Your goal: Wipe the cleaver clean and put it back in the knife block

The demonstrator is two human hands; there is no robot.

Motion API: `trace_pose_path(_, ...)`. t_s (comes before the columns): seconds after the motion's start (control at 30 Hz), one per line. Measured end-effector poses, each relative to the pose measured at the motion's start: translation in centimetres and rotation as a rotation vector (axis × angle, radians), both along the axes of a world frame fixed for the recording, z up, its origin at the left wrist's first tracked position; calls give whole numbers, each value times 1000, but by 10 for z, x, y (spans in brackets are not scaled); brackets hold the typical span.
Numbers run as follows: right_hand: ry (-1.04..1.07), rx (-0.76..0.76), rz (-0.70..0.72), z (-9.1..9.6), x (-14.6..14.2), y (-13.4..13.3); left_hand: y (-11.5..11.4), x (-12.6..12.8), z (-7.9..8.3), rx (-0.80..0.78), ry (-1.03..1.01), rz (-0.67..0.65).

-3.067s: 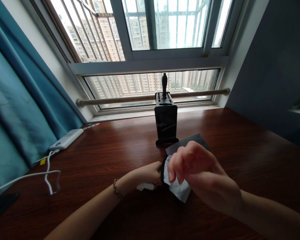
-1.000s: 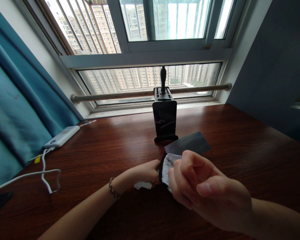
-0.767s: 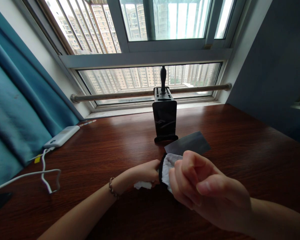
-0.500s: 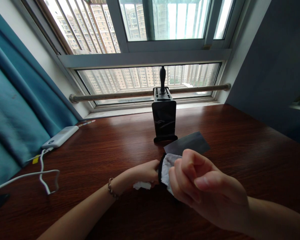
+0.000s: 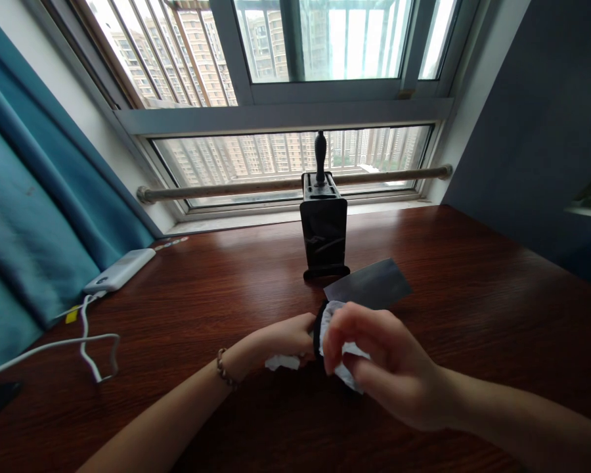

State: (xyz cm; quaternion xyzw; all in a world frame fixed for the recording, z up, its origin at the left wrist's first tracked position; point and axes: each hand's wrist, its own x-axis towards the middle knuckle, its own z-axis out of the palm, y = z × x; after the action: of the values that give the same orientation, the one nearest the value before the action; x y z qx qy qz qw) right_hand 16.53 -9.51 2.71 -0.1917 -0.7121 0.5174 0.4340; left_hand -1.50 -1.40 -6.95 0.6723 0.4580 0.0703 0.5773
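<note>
The right hand (image 5: 396, 374) is loosening, half open. Over the wooden table (image 5: 236, 263), before the black stand (image 5: 325, 233), it's partly hiding the black-edged cloth (image 5: 345, 376) the left hand (image 5: 286, 336) is gripping.

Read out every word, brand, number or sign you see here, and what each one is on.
No text can be read anywhere.
White box: a small dark mark, too small to make out.
Yellow tag: no lettering can be made out.
Black stand: pale streaks on its front, too unclear to tell print from reflection.
</note>
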Motion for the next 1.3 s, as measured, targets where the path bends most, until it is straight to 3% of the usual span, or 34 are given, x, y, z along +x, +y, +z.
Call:
trace_pose_path(0.1, -537, 610, -257, -34, 1, 13, 2, 0, -3, 1, 58, -92)
trace_pose_path(0.17, -708, 809, -332, -60, 4, 22, 2, 1, -4, 14, 75, -110)
trace_pose_path(0.23, -794, 874, -319, -79, 9, 29, 1, 2, -4, 27, 76, -119)
trace_pose_path(0.37, -853, 847, -262, -93, 20, 34, 0, 1, -2, 38, 91, -127)
trace_pose_path(0.6, -855, 783, -222, -92, 25, 36, 0, 0, 1, 40, 118, -118)
trace_pose_path(0.93, -1011, 742, -279, -94, 22, 24, 2, 0, 1, 25, 109, -136)
trace_pose_path(1.13, -902, 732, -259, -97, 13, 13, 3, -1, -4, 27, 105, -138)
trace_pose_path(1.23, -740, 577, -235, -98, 16, 17, 0, 2, 0, -13, 106, -127)
trace_pose_path(1.3, -532, 392, -208, -97, 21, 23, -2, 3, 5, -34, 91, -119)
